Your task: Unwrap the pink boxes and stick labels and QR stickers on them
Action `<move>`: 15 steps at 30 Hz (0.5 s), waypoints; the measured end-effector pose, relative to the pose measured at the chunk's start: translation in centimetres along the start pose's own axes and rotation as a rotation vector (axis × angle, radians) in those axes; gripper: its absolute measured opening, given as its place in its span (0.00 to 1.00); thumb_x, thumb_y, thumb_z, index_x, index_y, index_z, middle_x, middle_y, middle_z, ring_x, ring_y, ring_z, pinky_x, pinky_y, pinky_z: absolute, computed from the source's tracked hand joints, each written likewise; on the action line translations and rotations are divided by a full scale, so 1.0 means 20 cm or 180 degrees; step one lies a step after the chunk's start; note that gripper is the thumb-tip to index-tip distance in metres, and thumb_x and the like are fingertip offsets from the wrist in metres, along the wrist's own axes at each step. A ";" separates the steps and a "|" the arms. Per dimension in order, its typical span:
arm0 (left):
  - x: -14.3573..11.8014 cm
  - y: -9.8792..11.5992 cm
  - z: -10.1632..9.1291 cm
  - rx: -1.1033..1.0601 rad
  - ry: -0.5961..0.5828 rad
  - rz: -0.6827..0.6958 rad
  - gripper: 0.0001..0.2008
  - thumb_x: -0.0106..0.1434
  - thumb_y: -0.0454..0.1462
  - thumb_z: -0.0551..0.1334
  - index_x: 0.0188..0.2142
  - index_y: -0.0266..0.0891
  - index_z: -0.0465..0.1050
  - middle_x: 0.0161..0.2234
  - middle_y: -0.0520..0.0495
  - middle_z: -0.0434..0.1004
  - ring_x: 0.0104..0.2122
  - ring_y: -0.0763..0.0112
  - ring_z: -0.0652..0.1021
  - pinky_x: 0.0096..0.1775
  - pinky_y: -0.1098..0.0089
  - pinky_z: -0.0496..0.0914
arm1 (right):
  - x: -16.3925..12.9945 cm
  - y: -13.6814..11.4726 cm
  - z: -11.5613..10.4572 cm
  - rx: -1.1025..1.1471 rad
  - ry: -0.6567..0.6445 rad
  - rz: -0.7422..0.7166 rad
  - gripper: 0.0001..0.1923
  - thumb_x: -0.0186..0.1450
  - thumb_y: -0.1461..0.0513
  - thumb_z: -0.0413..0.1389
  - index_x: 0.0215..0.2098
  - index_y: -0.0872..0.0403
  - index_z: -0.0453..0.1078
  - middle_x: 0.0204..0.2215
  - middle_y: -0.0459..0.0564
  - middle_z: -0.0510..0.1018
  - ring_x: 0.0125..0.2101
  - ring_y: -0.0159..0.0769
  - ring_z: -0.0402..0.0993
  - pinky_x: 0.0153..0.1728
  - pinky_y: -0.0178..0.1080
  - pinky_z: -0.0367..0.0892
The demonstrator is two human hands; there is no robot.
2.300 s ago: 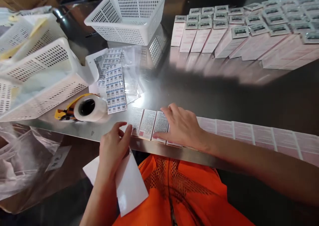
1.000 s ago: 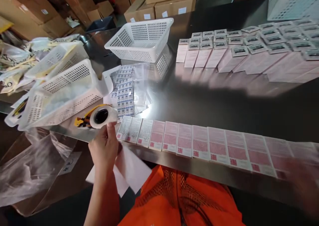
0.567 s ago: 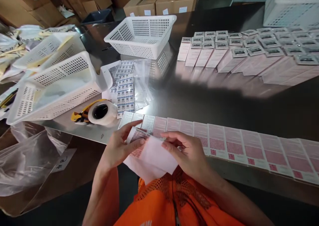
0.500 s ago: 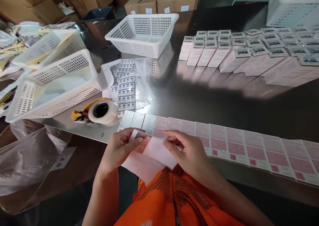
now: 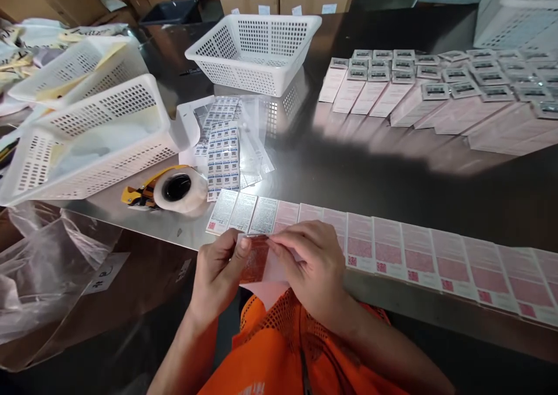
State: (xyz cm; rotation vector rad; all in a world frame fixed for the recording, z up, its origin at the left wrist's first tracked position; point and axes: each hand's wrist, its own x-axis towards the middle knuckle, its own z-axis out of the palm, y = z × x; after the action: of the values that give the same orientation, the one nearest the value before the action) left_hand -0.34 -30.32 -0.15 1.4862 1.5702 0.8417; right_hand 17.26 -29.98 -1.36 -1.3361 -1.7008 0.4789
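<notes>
Change: a moment ago your hands held a wide white sheet low at the table edge; now they have closed in together and a dark red sticker (image 5: 255, 259) shows between them, lifting off the backing (image 5: 267, 284).
Meaning: I judge the peel is under way; the sticker is not yet on any box.
Left hand (image 5: 218, 276): fingers clenched on the sticker's left edge, thumb on top.
Right hand (image 5: 309, 264): fingers pinching the sticker's upper right corner and the backing beneath it.
Sticker place: lower centre of the frame, just in front of the box row (image 5: 392, 252), touching none of the boxes as far as you can tell.
Box row: flat pink-and-white boxes laid side by side along the near table edge, running from centre to lower right; the three leftmost show white printed faces.
Centre basket (image 5: 255, 49): upper centre, white mesh, looks bare inside.
Left baskets (image 5: 87, 133): left of the frame, tilted and nested; clear film and yellowish paper lie in them.
Clear bags (image 5: 244, 136): centre left, flat on the table (image 5: 392, 174), holding label sheets (image 5: 223, 157).
Tape gun (image 5: 174, 189): just left of the row's end.
Far boxes (image 5: 436, 87): upper right, upright in ranks, labels on their tops.
Plastic bag (image 5: 47, 267): lower left, below the table edge; contents unclear.
</notes>
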 end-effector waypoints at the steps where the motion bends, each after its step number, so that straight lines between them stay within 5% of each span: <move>1: -0.01 0.00 0.00 0.0017 0.0050 0.0021 0.21 0.69 0.48 0.57 0.23 0.40 0.58 0.20 0.56 0.52 0.22 0.75 0.55 0.24 0.72 0.51 | 0.00 -0.01 0.00 -0.0045 -0.0044 0.0019 0.06 0.69 0.64 0.57 0.34 0.49 0.75 0.31 0.44 0.81 0.36 0.35 0.74 0.42 0.43 0.65; 4: -0.01 -0.01 0.01 -0.0136 0.0105 -0.0101 0.20 0.68 0.48 0.57 0.24 0.39 0.62 0.21 0.55 0.57 0.23 0.75 0.58 0.25 0.72 0.54 | -0.01 -0.03 0.01 -0.0197 -0.0170 -0.0022 0.05 0.70 0.64 0.56 0.36 0.49 0.73 0.33 0.44 0.80 0.37 0.35 0.74 0.43 0.42 0.63; 9: 0.03 -0.02 -0.02 -0.0916 0.0274 -0.0737 0.22 0.64 0.51 0.60 0.22 0.40 0.64 0.21 0.53 0.60 0.23 0.72 0.61 0.26 0.71 0.58 | -0.07 -0.04 0.05 -0.0550 0.0053 -0.0722 0.04 0.69 0.66 0.57 0.36 0.51 0.70 0.41 0.47 0.82 0.44 0.37 0.76 0.49 0.45 0.60; 15: 0.11 -0.14 -0.08 -0.1045 0.0441 -0.0922 0.20 0.61 0.50 0.62 0.21 0.40 0.66 0.20 0.53 0.61 0.22 0.74 0.62 0.25 0.72 0.60 | -0.15 -0.06 0.04 -0.0477 -0.0752 -0.1621 0.05 0.68 0.67 0.56 0.36 0.52 0.70 0.54 0.48 0.78 0.60 0.43 0.65 0.64 0.56 0.46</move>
State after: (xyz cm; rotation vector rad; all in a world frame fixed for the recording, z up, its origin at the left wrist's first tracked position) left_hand -3.04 -28.35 -2.19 0.9597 1.6079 0.9910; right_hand 16.01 -32.99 -1.99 -0.9166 -2.2203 0.2201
